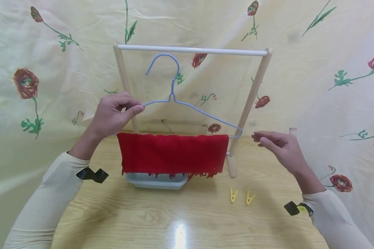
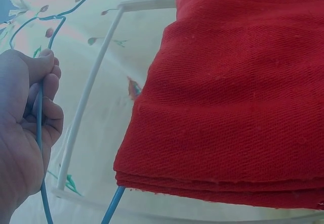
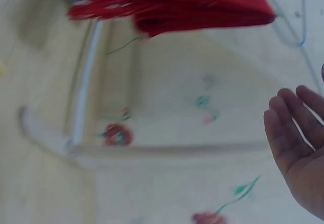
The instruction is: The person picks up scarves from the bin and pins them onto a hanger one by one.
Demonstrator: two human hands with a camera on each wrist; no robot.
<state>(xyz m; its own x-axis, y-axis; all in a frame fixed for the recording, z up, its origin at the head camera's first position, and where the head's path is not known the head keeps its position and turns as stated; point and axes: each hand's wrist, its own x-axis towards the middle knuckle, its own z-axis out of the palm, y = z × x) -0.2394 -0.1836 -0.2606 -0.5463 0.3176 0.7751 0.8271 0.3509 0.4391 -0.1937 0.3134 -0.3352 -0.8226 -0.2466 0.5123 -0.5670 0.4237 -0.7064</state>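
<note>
My left hand (image 1: 116, 112) pinches the left shoulder of a blue wire hanger (image 1: 202, 111), holding it up in front of the rack. Over the hanger's bottom bar hangs a folded red scarf (image 1: 174, 152) with a fringed lower edge. The left wrist view shows the thumb and fingers curled round the wire, with the scarf's layered folds (image 2: 217, 107) beside them. To the right of the hanger's end, my right hand (image 1: 278, 147) hovers apart from it with relaxed fingers. Nothing lies in its palm (image 3: 304, 173) in the right wrist view.
A wooden rack with a white top rail (image 1: 190, 50) stands behind the hanger. Partly hidden under the scarf is a pale blue tray (image 1: 157, 186). Two yellow clothespins (image 1: 233, 195) lie on the wood-grain table (image 1: 137, 218) at the right. A flowered cloth hangs behind.
</note>
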